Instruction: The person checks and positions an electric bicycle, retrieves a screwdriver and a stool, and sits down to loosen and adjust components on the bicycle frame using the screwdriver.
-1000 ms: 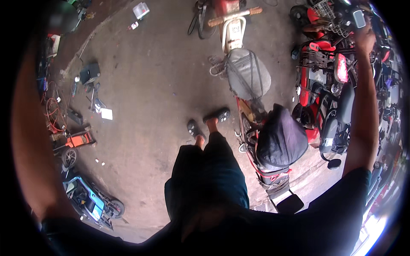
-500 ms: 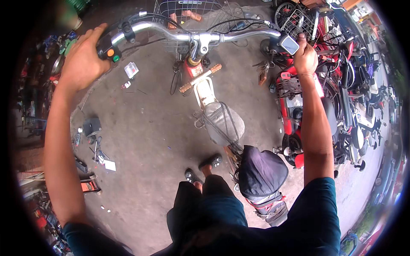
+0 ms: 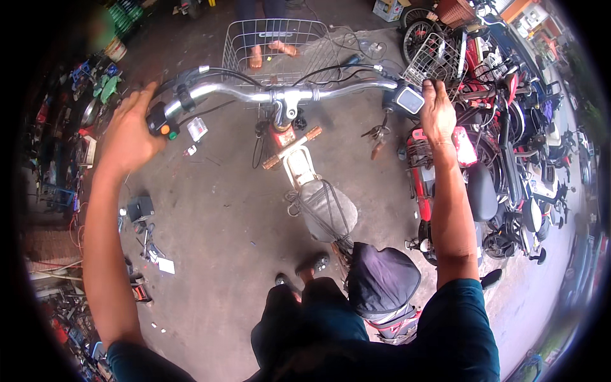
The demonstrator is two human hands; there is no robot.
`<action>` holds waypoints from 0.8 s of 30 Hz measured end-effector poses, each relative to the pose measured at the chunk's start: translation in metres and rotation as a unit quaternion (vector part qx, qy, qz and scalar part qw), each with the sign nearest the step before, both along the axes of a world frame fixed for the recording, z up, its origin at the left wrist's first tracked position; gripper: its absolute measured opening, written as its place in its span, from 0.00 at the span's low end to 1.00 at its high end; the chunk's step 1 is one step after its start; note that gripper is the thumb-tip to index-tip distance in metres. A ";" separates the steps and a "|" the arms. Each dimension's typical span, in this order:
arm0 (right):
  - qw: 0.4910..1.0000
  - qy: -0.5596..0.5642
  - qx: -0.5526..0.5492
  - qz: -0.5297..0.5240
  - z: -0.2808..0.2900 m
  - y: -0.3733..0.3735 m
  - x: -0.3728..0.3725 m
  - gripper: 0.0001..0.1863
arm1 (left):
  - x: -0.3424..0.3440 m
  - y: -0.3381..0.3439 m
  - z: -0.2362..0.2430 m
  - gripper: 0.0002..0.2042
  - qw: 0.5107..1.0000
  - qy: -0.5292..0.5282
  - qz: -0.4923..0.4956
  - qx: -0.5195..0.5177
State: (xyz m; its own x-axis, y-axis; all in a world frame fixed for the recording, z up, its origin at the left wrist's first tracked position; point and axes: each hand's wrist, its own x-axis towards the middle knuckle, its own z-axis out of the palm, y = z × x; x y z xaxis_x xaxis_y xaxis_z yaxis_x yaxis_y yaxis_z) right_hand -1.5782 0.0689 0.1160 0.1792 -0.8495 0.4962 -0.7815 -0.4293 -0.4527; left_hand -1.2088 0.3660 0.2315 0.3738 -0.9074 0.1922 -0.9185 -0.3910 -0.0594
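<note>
My left hand [image 3: 130, 134] is on the left end of the chrome handlebar [image 3: 238, 94], its fingers reaching forward over the grip beside a black switch block [image 3: 165, 129] with orange and green buttons. At the other end, my right hand [image 3: 439, 118] is closed over the right grip, next to a small pale-screened display [image 3: 410, 100]. Both grips are mostly hidden under the hands. Keys [image 3: 378, 132] hang below the display. The bike has a wire front basket [image 3: 275, 28], a cross-piece with tan foot pegs [image 3: 293, 148], a grey cord-wrapped seat [image 3: 331, 210] and a dark-covered seat [image 3: 382, 280] behind it.
Parked scooters and bikes [image 3: 484, 184] crowd the right. A black box [image 3: 140, 207], tools [image 3: 150, 245] and a white paper [image 3: 166, 265] lie on the floor at left, near cluttered parts [image 3: 60, 159]. Another person's bare feet [image 3: 256, 57] show through the basket.
The view has shifted, so the handlebar sits lower and more of the basket shows. My right hand has moved slightly left in the picture, with its fingers now lying over the grip.
</note>
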 end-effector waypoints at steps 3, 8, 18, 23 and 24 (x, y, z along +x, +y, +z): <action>0.989 0.047 0.036 0.138 0.000 -0.028 -0.017 0.25 | -0.013 -0.006 0.004 0.39 1.000 0.003 0.015 0.013; 0.958 0.038 0.149 0.242 0.013 -0.037 -0.017 0.24 | -0.012 -0.007 0.005 0.38 0.998 0.026 0.039 0.032; 0.980 0.063 0.141 0.123 0.032 -0.013 -0.012 0.25 | -0.012 -0.010 0.006 0.37 0.999 0.007 0.024 0.028; 0.978 0.063 0.162 0.113 0.030 -0.016 -0.008 0.25 | -0.010 -0.011 0.006 0.36 1.000 0.003 0.019 0.022; 0.979 0.056 0.161 0.113 0.030 -0.017 -0.006 0.25 | -0.007 -0.010 0.006 0.36 1.000 -0.001 0.021 0.019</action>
State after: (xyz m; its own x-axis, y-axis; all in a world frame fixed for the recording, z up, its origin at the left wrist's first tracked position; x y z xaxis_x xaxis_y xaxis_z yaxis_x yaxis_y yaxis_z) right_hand -1.5842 0.0515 0.1456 0.4188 -0.8910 0.1756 -0.7356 -0.4462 -0.5097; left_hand -1.2160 0.3558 0.2372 0.4110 -0.8977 0.1590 -0.9013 -0.4263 -0.0769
